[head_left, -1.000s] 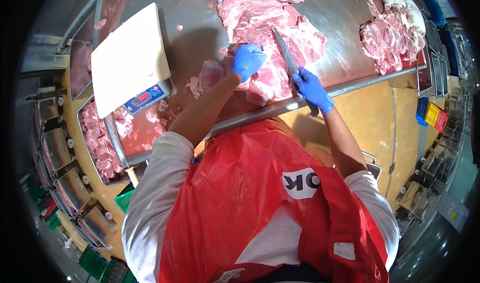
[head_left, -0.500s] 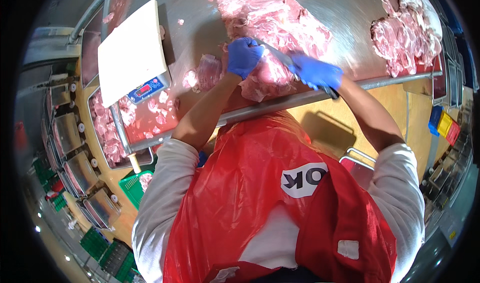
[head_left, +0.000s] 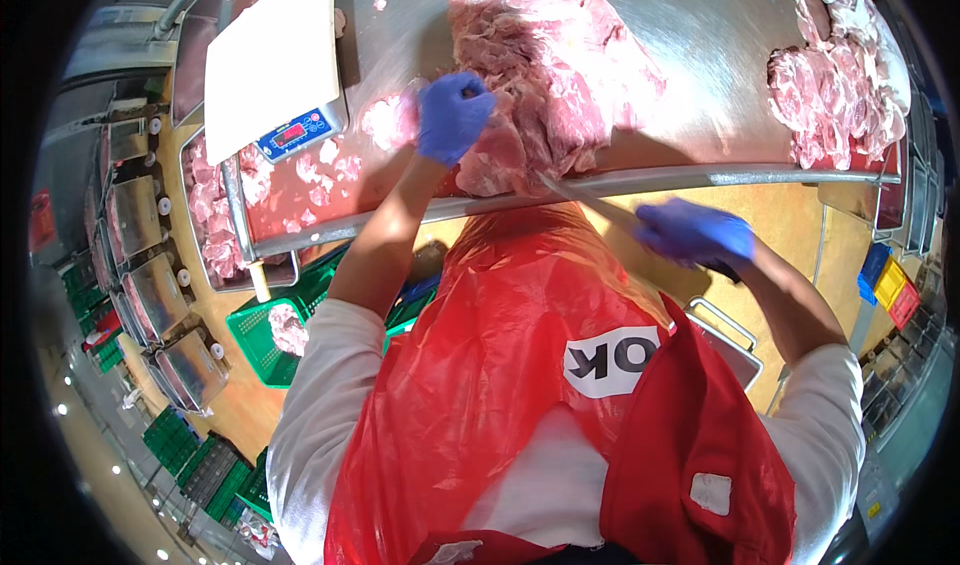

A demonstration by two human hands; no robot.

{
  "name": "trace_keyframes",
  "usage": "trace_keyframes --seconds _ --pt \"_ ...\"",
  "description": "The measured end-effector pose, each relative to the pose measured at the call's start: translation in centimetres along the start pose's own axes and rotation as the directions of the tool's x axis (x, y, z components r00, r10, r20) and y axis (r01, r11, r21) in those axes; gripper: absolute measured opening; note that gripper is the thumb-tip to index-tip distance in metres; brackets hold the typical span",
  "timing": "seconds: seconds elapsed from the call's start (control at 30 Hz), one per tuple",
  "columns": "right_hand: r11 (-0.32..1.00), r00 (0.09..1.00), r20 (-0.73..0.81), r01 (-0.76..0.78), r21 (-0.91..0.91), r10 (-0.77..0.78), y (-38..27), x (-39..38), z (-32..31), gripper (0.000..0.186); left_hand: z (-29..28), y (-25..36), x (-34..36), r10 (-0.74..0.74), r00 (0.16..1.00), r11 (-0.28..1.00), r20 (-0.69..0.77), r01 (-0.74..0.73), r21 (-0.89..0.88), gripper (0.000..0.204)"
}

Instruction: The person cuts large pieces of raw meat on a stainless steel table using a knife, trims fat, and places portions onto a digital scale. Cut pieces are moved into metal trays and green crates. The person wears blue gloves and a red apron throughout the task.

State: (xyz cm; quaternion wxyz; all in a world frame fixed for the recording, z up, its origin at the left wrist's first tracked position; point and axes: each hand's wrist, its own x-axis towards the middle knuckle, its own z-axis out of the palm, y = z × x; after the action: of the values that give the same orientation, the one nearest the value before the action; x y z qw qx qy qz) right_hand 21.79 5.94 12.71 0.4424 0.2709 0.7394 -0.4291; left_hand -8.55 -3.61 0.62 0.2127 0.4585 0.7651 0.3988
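Note:
A large slab of raw pink meat (head_left: 560, 75) lies on the steel table, its near end at the front edge. Above its left edge, my left hand (head_left: 455, 117), in a blue glove, is closed like a fist; what its fingers hold, if anything, is hidden. My right hand (head_left: 693, 233), also blue-gloved and slightly blurred, grips a knife (head_left: 597, 205) in front of the table edge. The blade points up and left, its tip close to the slab's near end. A smaller piece of meat (head_left: 388, 122) sits just left of my left hand.
At the left stands a scale (head_left: 300, 135) topped by a white board (head_left: 270, 60). Meat scraps lie near it, beside a metal tray (head_left: 215, 230). More meat (head_left: 835, 95) lies at the right. Below the table are a green basket (head_left: 262, 340) and a metal frame (head_left: 725, 325).
My right hand has drawn the knife off the slab, right and toward me, past the table edge. My left hand has shifted slightly left. The slab's near part looks rearranged, and the view has shifted.

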Motion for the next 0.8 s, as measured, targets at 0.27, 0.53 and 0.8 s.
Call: trace_keyframes --seconds 0.27,0.53,0.8 --pt "0.673 0.848 -0.519 0.320 0.666 0.110 -1.2 3.5 4.1 0.053 0.7 -8.4 -1.7 -0.199 0.932 0.816 0.303 0.328 -0.475 0.017" --pt "0.800 0.611 -0.790 0.449 0.399 0.052 -6.8 15.1 5.8 0.018 2.6 -8.0 1.3 0.387 0.877 0.827 0.285 -0.467 0.313 0.015" --pt "0.863 0.723 -0.690 0.325 0.386 0.036 -12.2 17.6 0.0 0.030 -0.3 -8.0 1.2 0.481 0.836 0.742 0.262 -0.548 0.386 0.018"
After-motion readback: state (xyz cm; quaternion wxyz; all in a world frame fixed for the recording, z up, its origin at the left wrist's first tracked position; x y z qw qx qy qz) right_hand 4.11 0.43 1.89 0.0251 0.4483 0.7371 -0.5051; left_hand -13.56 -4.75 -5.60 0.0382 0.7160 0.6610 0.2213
